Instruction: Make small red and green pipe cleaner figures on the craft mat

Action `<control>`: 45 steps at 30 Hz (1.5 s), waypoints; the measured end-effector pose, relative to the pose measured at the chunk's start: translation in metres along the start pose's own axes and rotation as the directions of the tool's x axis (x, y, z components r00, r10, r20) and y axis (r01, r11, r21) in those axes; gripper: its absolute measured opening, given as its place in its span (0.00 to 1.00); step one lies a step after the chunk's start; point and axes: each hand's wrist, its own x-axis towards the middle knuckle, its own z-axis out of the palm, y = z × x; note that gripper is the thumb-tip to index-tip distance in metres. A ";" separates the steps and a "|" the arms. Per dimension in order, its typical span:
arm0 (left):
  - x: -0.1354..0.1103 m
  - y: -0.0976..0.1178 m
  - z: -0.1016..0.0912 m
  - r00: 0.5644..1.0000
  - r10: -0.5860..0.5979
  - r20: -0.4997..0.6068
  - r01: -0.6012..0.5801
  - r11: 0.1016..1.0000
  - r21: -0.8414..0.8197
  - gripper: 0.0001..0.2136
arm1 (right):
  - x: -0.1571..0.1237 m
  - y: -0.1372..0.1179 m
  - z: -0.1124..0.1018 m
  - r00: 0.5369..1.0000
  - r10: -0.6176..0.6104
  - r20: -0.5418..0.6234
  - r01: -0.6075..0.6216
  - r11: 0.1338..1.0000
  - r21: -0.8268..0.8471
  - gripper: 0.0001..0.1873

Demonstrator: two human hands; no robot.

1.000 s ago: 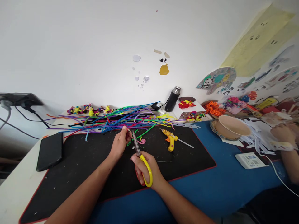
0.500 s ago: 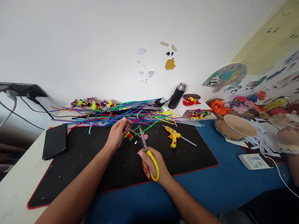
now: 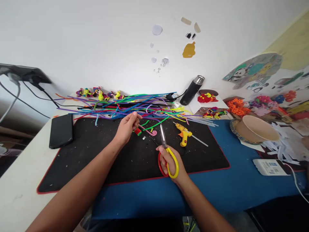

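My left hand point(image 3: 128, 127) is raised over the back of the black mat, thumb and fingertips pinched together; whatever lies between them is too small to make out. In my right hand point(image 3: 172, 164) is a pair of scissors point(image 3: 169, 156) with one yellow and one red handle loop, blades pointing away from me and looking closed. Between the hands, on the mat, lie a pink pipe cleaner curled into a coil point(image 3: 154, 132), a small red and green piece point(image 3: 138, 131) and tiny white discs point(image 3: 144, 138). Beyond my left hand spreads a pile of coloured pipe cleaners point(image 3: 125, 108).
A yellow glue gun point(image 3: 183, 133) with a glue stick lies right of the scissors. A black phone point(image 3: 61, 131) is at the left, a black flask point(image 3: 192, 91) by the wall. Further right are a bowl point(image 3: 260, 131) and a white box point(image 3: 271, 167) with a cable.
The view has tilted down and turned slightly left. My right hand has drawn the scissors rightward, away from the left hand, which stays pinched in about the same place.
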 end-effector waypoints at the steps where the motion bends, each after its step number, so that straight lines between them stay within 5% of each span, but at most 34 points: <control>1: 0.000 -0.001 0.000 1.000 -0.004 0.001 0.004 1.000 -0.001 0.22 | 0.000 0.001 0.000 1.000 -0.001 0.007 0.001 1.000 -0.001 0.25; 14: 0.000 -0.004 0.000 1.000 -0.014 0.007 0.014 1.000 0.013 0.21 | 0.000 0.001 0.001 1.000 -0.022 0.019 0.023 0.998 -0.058 0.24; 28: -0.007 0.007 0.006 0.955 -0.154 0.253 0.094 0.967 0.236 0.18 | 0.000 0.010 -0.001 0.990 -0.021 0.136 0.029 0.998 -0.059 0.24; 45: -0.011 0.016 0.012 0.927 -0.196 0.319 0.118 0.961 0.248 0.19 | -0.001 0.010 0.000 0.974 0.059 0.217 -0.052 0.998 -0.038 0.30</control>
